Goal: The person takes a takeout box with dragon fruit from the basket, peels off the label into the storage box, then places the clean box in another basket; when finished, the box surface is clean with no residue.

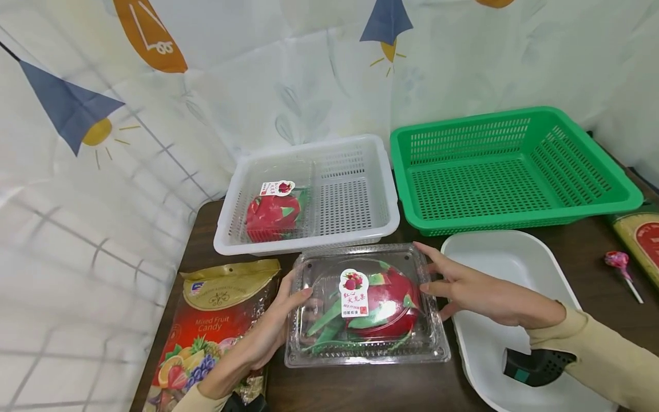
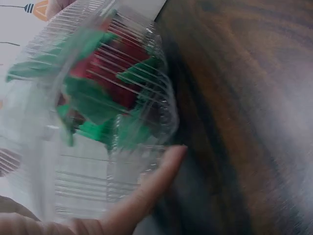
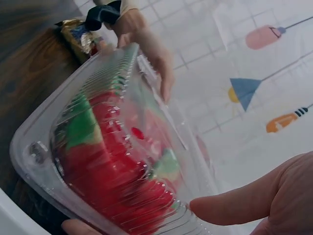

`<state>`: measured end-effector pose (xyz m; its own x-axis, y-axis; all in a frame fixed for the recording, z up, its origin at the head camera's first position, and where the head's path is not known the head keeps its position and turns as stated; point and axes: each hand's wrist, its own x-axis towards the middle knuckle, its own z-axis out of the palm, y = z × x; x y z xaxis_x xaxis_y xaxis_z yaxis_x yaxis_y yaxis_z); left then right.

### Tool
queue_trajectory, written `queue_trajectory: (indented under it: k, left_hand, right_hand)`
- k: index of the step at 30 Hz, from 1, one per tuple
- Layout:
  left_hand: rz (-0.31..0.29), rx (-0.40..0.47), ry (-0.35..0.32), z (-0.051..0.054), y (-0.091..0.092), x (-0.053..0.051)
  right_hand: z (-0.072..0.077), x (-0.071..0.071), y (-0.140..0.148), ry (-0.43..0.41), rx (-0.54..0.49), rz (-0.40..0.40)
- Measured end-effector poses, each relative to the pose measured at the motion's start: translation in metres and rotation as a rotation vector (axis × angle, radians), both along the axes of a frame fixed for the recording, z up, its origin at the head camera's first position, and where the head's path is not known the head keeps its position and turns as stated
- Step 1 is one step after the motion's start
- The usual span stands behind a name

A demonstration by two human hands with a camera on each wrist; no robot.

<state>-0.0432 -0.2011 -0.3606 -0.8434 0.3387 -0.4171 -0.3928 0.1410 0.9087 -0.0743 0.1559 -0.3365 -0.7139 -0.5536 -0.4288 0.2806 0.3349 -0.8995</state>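
A clear plastic clamshell box (image 1: 329, 269) is held between both hands over the dark table. Inside lies a red dragon fruit (image 1: 393, 297) with green scales, and a white label (image 1: 354, 294) is stuck on the lid. My left hand (image 1: 273, 320) grips the box's left side, thumb on top. On the opposite side my right hand (image 1: 476, 292) holds the edge, its thumb pressed on the lid. The left wrist view shows one digit of the left hand (image 2: 142, 196) along the box edge. In the right wrist view the right thumb (image 3: 239, 205) touches the ribbed plastic.
Behind the box stands a white basket (image 1: 383, 220) holding another boxed dragon fruit (image 1: 275, 214). A green basket (image 1: 515, 214) is at back right, a white tray (image 1: 494, 252) below it. A mixed fruit candy bag (image 1: 211, 309) lies left; a lollipop (image 1: 618, 260) lies right.
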Motion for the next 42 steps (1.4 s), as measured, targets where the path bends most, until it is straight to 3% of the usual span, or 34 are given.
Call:
queue_trajectory:
  k: [8, 11, 19, 25, 32, 42]
  left_hand:
    - [0.024, -0.057, -0.013, 0.006, -0.001, -0.001]
    - [0.061, -0.098, -0.005, 0.007, 0.002, -0.001]
    - [0.071, -0.189, 0.038, 0.007, 0.004, 0.0]
    - [0.076, -0.18, 0.042, 0.008, 0.003, -0.003]
    - [0.053, -0.227, 0.042, 0.009, 0.001, -0.01]
    - [0.055, -0.184, 0.018, 0.008, -0.001, -0.013]
  right_hand:
    - [0.001, -0.003, -0.001, 0.026, -0.002, 0.01]
    - [0.001, -0.004, -0.002, 0.033, 0.006, 0.005]
    - [0.002, -0.01, -0.004, 0.025, -0.014, 0.002]
    - [0.003, -0.015, -0.004, 0.024, -0.004, 0.002]
    - [0.001, -0.02, -0.003, 0.04, -0.008, 0.001]
    - [-0.001, -0.024, -0.002, 0.051, -0.015, -0.002]
